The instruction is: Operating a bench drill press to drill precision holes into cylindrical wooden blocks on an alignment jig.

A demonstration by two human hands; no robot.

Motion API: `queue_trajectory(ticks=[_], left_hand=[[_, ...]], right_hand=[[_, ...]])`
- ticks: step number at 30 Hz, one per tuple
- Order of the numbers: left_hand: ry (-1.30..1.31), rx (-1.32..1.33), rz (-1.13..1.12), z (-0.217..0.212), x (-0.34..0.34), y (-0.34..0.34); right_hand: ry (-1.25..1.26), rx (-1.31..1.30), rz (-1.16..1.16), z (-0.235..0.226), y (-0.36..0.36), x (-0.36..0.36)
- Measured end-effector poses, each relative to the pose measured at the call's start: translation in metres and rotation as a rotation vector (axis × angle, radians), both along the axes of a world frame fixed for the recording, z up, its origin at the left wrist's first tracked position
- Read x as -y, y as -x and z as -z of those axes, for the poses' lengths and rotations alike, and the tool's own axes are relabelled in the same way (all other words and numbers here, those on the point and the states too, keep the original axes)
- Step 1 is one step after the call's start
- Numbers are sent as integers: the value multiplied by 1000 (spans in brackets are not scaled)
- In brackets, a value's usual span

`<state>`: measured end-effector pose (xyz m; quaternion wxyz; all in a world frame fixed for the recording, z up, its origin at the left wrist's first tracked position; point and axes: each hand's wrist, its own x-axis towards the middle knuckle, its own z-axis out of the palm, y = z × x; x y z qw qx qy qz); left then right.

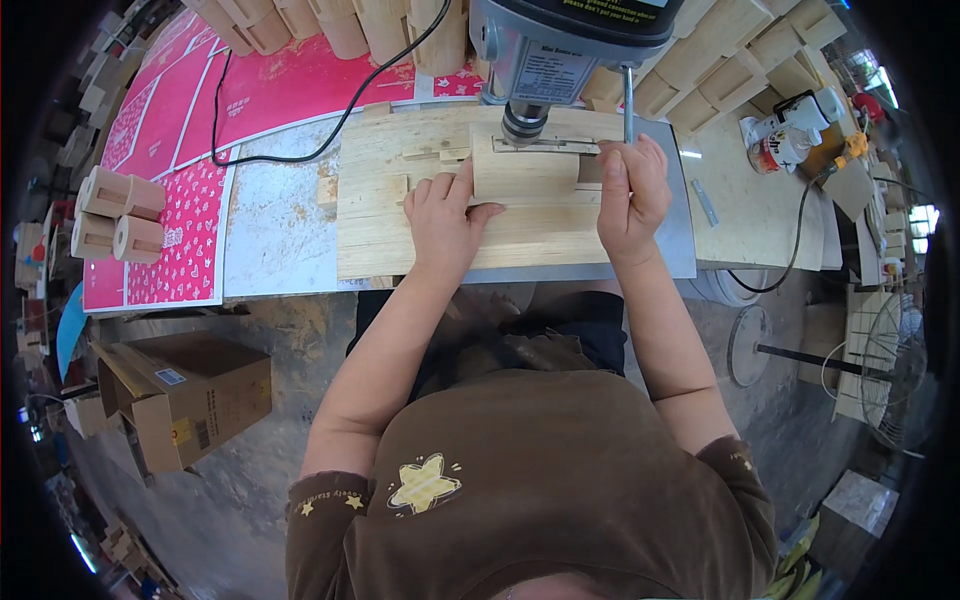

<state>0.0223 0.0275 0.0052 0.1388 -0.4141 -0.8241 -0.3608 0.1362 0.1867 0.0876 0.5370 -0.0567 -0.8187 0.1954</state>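
A pale wooden block (pixel 525 177) with a rounded face lies under the chuck (pixel 524 122) of a bench drill press (pixel 548 62). My left hand (pixel 440 222) holds the block's left end, index finger along its side and thumb at its front corner; the other fingers rest toward the wooden base board (pixel 540 240). Closed around the lower end of the drill's metal lever (pixel 628 105) is my right hand (pixel 634 195), thumb pointing up, at the block's right. Whether a bit enters the wood is hidden by the chuck.
Hollow wooden cylinders (pixel 125 215) stand on the pink sheet (pixel 180 225) at left; more wooden pieces (pixel 440 40) line the back. A black cable (pixel 300 158) crosses the table. At right are a bottle (pixel 785 150) and fan (pixel 890 370). A cardboard box (pixel 190 400) sits on the floor.
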Motion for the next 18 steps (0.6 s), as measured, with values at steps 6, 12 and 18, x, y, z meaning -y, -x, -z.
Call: queue_trajectory(ticks=[6, 12, 18], left_hand=[[35, 2, -1, -2, 1, 0], [-51, 105, 3, -5, -2, 3], [-134, 326, 98, -6, -9, 12]], right_hand=[[-111, -16, 40, -48, -13, -3], [-153, 22, 246, -144, 52, -68], [119, 182, 206, -147, 54, -58]])
